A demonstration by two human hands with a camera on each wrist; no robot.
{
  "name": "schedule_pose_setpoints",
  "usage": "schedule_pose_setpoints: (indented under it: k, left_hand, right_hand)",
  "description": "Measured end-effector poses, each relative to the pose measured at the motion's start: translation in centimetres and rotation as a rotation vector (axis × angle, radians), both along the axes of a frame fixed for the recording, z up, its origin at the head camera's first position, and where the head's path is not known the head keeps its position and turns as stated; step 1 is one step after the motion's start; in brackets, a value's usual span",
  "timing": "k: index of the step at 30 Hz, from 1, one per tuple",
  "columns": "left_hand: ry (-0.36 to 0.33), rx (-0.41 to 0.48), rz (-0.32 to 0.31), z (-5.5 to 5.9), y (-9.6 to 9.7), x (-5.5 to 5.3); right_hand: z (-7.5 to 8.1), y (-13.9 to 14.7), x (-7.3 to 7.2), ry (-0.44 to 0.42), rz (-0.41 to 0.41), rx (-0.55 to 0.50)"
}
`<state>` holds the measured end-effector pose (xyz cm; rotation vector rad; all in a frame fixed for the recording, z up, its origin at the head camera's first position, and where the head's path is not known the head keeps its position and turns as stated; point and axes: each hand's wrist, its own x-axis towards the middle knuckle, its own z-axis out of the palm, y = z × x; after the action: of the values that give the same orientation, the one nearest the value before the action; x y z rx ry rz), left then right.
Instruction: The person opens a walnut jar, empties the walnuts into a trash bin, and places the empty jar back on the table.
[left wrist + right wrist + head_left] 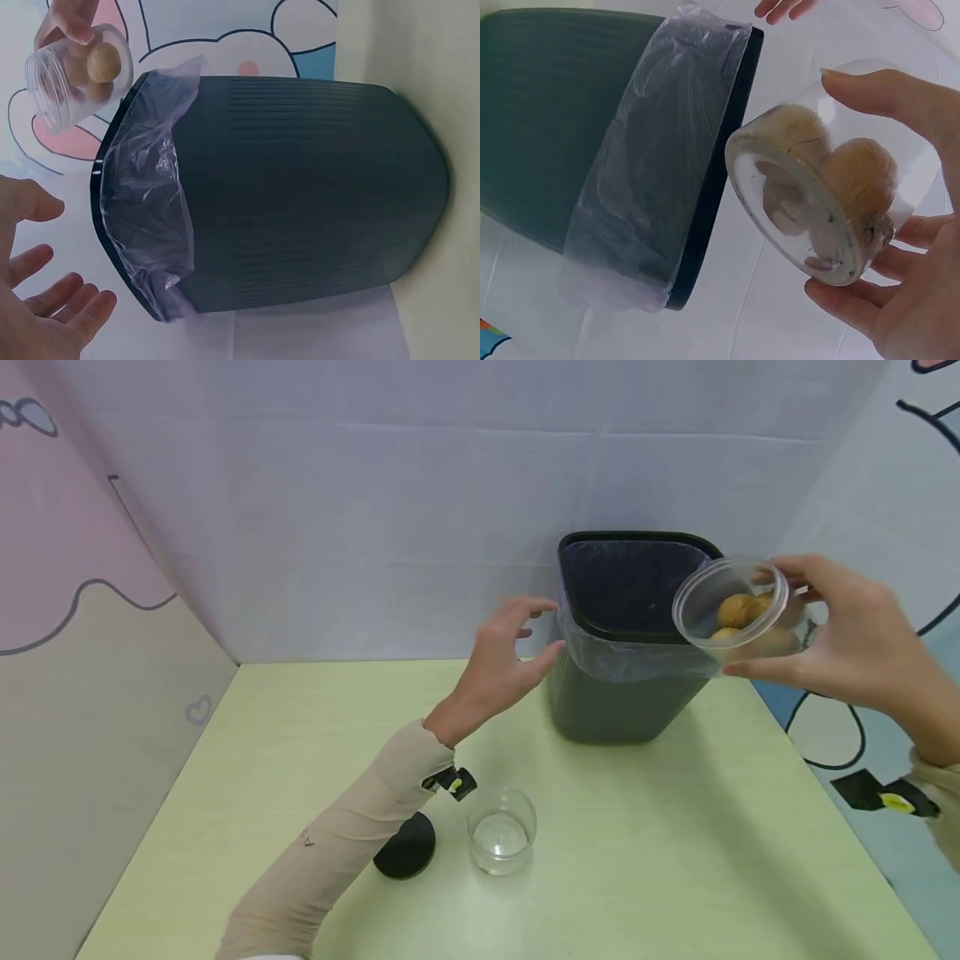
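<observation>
My right hand (855, 635) grips a clear plastic jar (900, 82) between thumb and fingers, at the right rim of the bin. The jar is tilted, its mouth facing left and up in the head view. Several brown walnuts (861, 176) lie inside it. The dark grey trash bin (615, 706) stands upright, with a translucent liner bag (146, 202) folded over its black rim. Left of that rim, my left hand (498, 652) hangs in the air with thumb and fingers spread apart. It holds nothing.
On the pale yellow-green table (600, 860) stands a clear, open-topped container (501, 835). A black round lid (407, 847) lies beside it, partly hidden by the left sleeve (352, 827). A white wall sheet (360, 543) rises behind the bin.
</observation>
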<state>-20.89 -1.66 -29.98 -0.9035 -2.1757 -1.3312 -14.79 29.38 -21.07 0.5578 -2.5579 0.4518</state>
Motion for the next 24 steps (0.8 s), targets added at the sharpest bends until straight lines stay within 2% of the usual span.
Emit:
schedule_pose_setpoints:
  k: [6,10,18,24]
  left_hand:
    - [0.031,0.042,-0.011,-0.2,1.1,-0.3]
    - [0.029,0.063,-0.016,-0.5,1.9,-0.4]
    - [0.09,0.114,-0.008,-0.9,3.4,-0.7]
    - [0.077,0.067,0.01,-0.5,4.6,-0.5]
  right_hand:
    - [0.6,0.7,-0.2,-0.005,-0.041,0.02]
    - [1.0,0.9,-0.4,-0.007,-0.077,0.042]
    - [1.1,2.7,-1.5,-0.058,-0.157,0.064]
    - [0.9,3.6,-2.0,-0.072,-0.199,0.075]
